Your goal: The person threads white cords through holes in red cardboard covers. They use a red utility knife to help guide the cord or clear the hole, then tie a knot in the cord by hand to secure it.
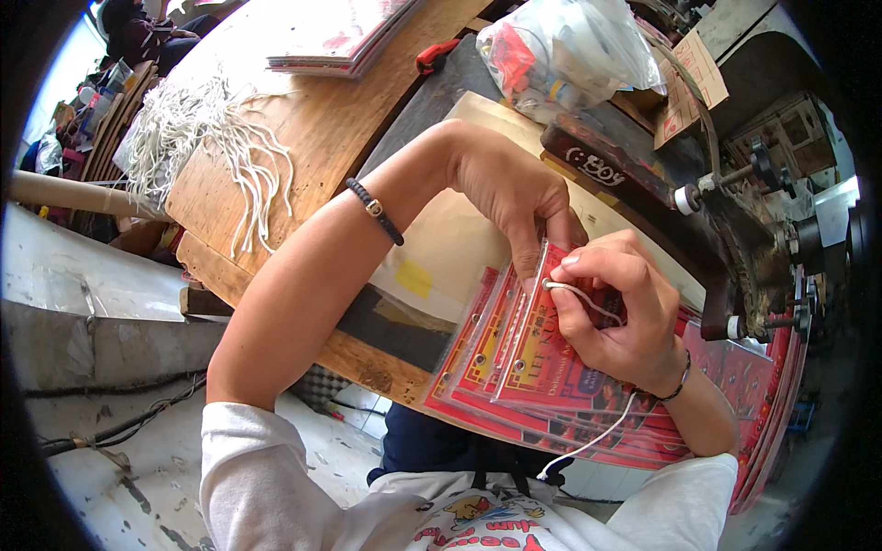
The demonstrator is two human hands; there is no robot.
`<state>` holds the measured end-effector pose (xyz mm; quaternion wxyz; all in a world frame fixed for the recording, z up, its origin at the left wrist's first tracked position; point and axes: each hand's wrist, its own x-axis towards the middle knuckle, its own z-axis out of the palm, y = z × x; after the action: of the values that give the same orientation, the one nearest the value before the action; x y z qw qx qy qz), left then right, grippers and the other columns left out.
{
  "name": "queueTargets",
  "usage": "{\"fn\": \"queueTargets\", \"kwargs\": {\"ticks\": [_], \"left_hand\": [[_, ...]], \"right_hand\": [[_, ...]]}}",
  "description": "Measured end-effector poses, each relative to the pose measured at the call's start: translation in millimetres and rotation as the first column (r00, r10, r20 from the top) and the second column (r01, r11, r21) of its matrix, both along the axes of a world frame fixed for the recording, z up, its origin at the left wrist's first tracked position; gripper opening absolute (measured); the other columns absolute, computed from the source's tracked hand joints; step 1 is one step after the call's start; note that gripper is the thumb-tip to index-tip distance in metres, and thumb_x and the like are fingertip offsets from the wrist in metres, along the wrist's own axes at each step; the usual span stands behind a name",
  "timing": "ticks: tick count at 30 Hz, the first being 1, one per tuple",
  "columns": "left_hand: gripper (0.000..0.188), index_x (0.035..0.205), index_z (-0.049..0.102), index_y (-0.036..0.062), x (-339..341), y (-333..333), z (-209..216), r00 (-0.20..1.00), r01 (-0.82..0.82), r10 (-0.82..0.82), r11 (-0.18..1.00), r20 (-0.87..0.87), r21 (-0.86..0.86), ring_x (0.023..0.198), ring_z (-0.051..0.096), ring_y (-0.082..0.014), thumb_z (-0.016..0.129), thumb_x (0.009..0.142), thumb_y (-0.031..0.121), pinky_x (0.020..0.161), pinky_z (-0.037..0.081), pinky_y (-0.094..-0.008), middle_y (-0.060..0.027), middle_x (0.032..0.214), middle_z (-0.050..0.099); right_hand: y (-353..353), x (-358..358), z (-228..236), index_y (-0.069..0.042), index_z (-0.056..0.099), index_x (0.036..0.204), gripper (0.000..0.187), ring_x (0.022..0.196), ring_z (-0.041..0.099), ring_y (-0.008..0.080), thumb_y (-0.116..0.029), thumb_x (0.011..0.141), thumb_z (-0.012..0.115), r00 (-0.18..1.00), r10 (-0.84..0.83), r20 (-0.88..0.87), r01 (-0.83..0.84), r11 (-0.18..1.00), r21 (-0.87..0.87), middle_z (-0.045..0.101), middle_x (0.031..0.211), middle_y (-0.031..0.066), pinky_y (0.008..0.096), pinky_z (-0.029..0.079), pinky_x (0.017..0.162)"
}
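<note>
My left hand [514,197] bends over the top edge of a red printed card [537,358] with a clear plastic cover, its thumb and fingers closed on that edge. A white cord [571,287] passes through the metal eyelet near the card's top corner. Close beside the eyelet, my right hand [629,298] pinches the cord between thumb and fingers. The cord's loose tail hangs below the right wrist. Beneath the held card, similar red cards [459,367] lie fanned out along the table's near edge. My left fingertips are partly hidden behind the card.
A heap of white cords [207,129] spills over the wooden table at left. Behind it lies a stack of sheets [344,41]. Beyond my hands are a red-handled tool [436,57], a clear plastic bag [574,60] and a dark metal bar [616,170]. More red cards [735,367] lie at right.
</note>
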<state>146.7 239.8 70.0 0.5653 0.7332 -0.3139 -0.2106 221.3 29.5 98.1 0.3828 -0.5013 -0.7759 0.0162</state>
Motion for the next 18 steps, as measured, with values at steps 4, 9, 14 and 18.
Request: {"fn": "queueTargets", "kwargs": {"ticks": [4,9,14,18], "left_hand": [[0.030,0.105,0.075,-0.0009,-2.3,2.2,2.8,1.000,0.005,-0.005,1.000,-0.024,0.002,0.115,0.055,-0.0214,0.080,0.084,0.020,0.101,0.043,-0.0346,-0.0111,0.123,0.066],[0.029,0.105,0.076,-0.0002,-11.0,4.2,2.4,0.998,-0.060,0.059,0.997,-0.029,-0.042,0.118,0.055,-0.0206,0.079,0.085,0.022,0.103,0.042,-0.0349,-0.0106,0.126,0.066],[0.029,0.102,0.076,-0.0002,-11.1,7.0,2.2,0.992,-0.095,0.091,0.994,-0.086,-0.044,0.113,0.057,-0.0184,0.079,0.086,0.023,0.102,0.043,-0.0340,-0.0089,0.120,0.068],[0.026,0.099,0.076,-0.0005,-10.1,6.9,2.4,0.990,-0.100,0.097,0.995,-0.103,-0.016,0.104,0.058,-0.0144,0.078,0.087,0.022,0.097,0.045,-0.0320,-0.0050,0.110,0.069]], "right_hand": [[1.0,3.4,1.6,-0.002,0.059,0.113,0.033,0.077,0.062,0.0239,0.000,0.083,0.072,1.000,0.010,-0.002,-0.010,1.000,-0.022,0.066,0.092,0.0113,0.0343,0.052,0.067],[-3.7,14.6,-6.4,0.000,0.052,0.121,0.030,0.076,0.059,0.0184,-0.007,0.093,0.061,0.971,0.098,-0.220,-0.111,0.993,-0.046,0.066,0.094,0.0112,0.0302,0.047,0.066],[-3.9,18.4,-4.5,0.001,0.051,0.121,0.027,0.076,0.057,0.0163,-0.011,0.097,0.056,0.959,0.103,-0.263,-0.127,0.989,-0.075,0.065,0.095,0.0119,0.0290,0.045,0.066],[-4.1,14.4,1.7,0.000,0.054,0.118,0.025,0.077,0.058,0.0183,-0.009,0.095,0.059,0.971,0.081,-0.226,-0.110,0.987,-0.117,0.065,0.095,0.0128,0.0301,0.047,0.067]]}}
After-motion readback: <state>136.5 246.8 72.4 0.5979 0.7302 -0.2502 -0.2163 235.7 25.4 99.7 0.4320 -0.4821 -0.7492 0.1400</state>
